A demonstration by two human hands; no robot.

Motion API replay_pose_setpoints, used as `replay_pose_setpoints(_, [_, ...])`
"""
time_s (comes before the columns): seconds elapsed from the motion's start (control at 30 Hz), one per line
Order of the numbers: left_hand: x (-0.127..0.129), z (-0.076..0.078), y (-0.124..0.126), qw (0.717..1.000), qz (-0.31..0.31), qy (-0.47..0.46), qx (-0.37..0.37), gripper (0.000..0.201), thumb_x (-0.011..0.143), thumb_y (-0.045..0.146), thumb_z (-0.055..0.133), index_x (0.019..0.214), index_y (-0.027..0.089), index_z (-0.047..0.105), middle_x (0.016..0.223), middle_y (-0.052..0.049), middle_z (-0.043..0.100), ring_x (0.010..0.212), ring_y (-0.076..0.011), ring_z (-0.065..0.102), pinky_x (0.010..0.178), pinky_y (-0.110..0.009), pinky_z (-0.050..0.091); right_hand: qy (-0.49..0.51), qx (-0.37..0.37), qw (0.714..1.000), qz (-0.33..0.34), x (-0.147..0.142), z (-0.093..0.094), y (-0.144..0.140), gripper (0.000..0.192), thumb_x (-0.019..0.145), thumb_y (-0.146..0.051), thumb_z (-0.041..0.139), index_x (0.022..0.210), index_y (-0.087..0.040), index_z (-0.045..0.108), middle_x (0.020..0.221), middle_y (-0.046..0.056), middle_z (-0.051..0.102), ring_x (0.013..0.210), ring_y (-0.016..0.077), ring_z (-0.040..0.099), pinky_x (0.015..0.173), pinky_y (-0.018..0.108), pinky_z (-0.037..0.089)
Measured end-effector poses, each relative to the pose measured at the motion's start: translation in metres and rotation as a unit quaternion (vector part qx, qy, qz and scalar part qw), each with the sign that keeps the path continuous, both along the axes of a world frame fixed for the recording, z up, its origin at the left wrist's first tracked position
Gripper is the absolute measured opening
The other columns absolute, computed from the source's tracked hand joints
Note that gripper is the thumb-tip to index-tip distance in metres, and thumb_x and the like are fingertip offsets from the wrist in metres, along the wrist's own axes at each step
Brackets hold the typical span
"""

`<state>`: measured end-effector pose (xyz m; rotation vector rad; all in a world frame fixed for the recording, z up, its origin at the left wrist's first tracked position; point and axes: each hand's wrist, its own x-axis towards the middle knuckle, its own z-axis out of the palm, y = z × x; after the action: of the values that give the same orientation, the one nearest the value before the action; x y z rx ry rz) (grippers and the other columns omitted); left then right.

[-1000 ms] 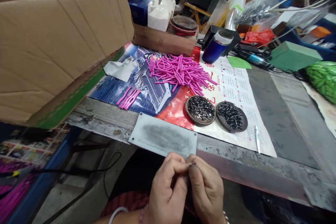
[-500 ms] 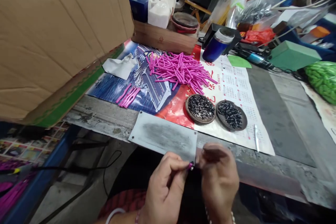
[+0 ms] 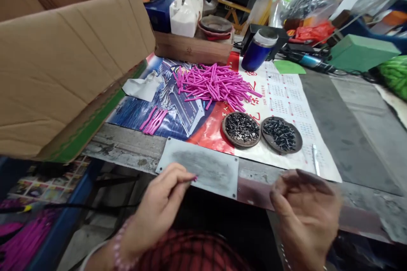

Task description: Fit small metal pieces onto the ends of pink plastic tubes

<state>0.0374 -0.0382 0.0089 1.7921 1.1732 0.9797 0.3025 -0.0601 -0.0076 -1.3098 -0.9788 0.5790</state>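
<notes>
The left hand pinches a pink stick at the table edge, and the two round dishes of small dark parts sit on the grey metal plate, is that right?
Not quite. In the head view the two round dishes sit on the calendar poster, beyond the grey metal plate. The left hand does pinch a pink stick.

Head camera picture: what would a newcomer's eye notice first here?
First, the heap of bright pink sticks on the printed poster in the middle of the bench, with two round dishes of small dark metal parts just in front. Next, the big cardboard box fills the left side. At the near edge, the left hand pinches one pink piece; the right hand is blurred.
</notes>
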Motion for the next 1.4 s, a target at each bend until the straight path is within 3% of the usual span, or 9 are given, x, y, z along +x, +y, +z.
replay_pose_setpoints(0.13, [-0.03,-0.006,0.026,0.975,-0.018,0.209,0.078,0.027,0.099,0.007,0.044,0.108,0.021,0.066,0.1,-0.005,0.068,0.094,-0.0204,0.065,0.083,-0.031,0.047,-0.075,-0.049,0.995,0.048,0.011,-0.005,-0.021,0.032,0.086,-0.024,0.076,0.116,-0.023,0.063,0.1,0.007,0.066,0.072,0.0156,0.064,0.062,0.026,0.057])
replay_pose_setpoints(0.23, [-0.003,-0.011,0.038,0.943,-0.082,0.299,0.122,0.032,0.096,0.002,0.04,0.103,0.018,0.066,0.094,-0.007,0.068,0.092,-0.0246,0.062,0.079,-0.037,0.043,-0.138,-0.031,0.987,0.076,0.005,-0.006,-0.03,0.019,0.092,-0.022,0.068,0.112,-0.022,0.066,0.1,0.007,0.066,0.078,0.0168,0.067,0.067,0.025,0.058])
replay_pose_setpoints(0.4, [0.052,-0.005,0.046,0.924,-0.187,0.299,0.145,0.034,0.088,-0.002,0.044,0.099,0.019,0.067,0.092,-0.006,0.067,0.088,-0.0237,0.059,0.078,-0.036,0.043,-0.216,-0.011,0.958,0.191,0.0,0.001,-0.031,0.01,0.097,-0.023,0.06,0.104,-0.023,0.066,0.095,0.006,0.066,0.08,0.0182,0.067,0.064,0.024,0.056])
replay_pose_setpoints(0.6, [0.002,0.001,0.049,0.953,-0.1,0.269,0.093,0.031,0.094,0.001,0.041,0.098,0.02,0.065,0.091,-0.004,0.066,0.088,-0.0219,0.061,0.079,-0.034,0.043,-0.239,-0.036,0.953,0.184,0.012,0.006,-0.031,0.011,0.099,-0.022,0.054,0.099,-0.025,0.065,0.09,0.005,0.068,0.079,0.0186,0.067,0.068,0.024,0.056])
replay_pose_setpoints(0.7, [0.014,-0.003,0.047,0.955,-0.098,0.268,0.08,0.032,0.094,0.002,0.041,0.095,0.018,0.068,0.089,-0.006,0.065,0.087,-0.0241,0.059,0.078,-0.035,0.044,-0.222,-0.027,0.938,0.264,-0.003,0.005,-0.024,0.009,0.098,-0.019,0.056,0.093,-0.023,0.063,0.081,0.002,0.067,0.071,0.0163,0.066,0.062,0.022,0.055])
replay_pose_setpoints(0.9, [0.06,-0.009,0.035,0.979,-0.084,0.175,0.064,0.03,0.095,0.004,0.043,0.097,0.017,0.069,0.091,-0.008,0.068,0.087,-0.0233,0.063,0.077,-0.035,0.05,-0.202,-0.008,0.932,0.301,-0.036,0.005,-0.012,0.008,0.099,-0.018,0.056,0.095,-0.022,0.062,0.082,0.001,0.066,0.071,0.0138,0.066,0.065,0.021,0.053])
replay_pose_setpoints(1.0, [0.055,-0.006,0.021,0.996,-0.019,-0.01,-0.089,0.019,0.096,0.015,0.05,0.097,0.016,0.07,0.087,-0.005,0.066,0.075,-0.0178,0.065,0.069,-0.029,0.053,-0.186,-0.036,0.941,0.28,-0.038,0.002,-0.013,0.01,0.1,-0.018,0.055,0.093,-0.022,0.062,0.083,0.001,0.066,0.073,0.013,0.066,0.067,0.02,0.053])
replay_pose_setpoints(1.13, [0.052,-0.002,-0.004,0.929,0.047,-0.206,-0.305,0.013,0.091,0.028,0.066,0.096,0.017,0.069,0.073,0.001,0.063,0.061,-0.0122,0.059,0.059,-0.022,0.048,-0.175,-0.049,0.951,0.249,-0.042,-0.002,-0.013,0.009,0.099,-0.018,0.056,0.094,-0.021,0.063,0.084,0.001,0.067,0.075,0.014,0.066,0.068,0.021,0.053])
replay_pose_setpoints(1.4, [0.073,-0.007,-0.034,0.883,0.043,-0.317,-0.342,0.025,0.094,0.042,0.068,0.101,0.018,0.066,0.069,0.005,0.056,0.051,-0.0057,0.044,0.047,-0.015,0.037,-0.172,-0.035,0.956,0.234,-0.055,0.007,-0.012,0.012,0.099,-0.019,0.055,0.088,-0.02,0.06,0.078,0.001,0.064,0.068,0.0144,0.064,0.063,0.023,0.052])
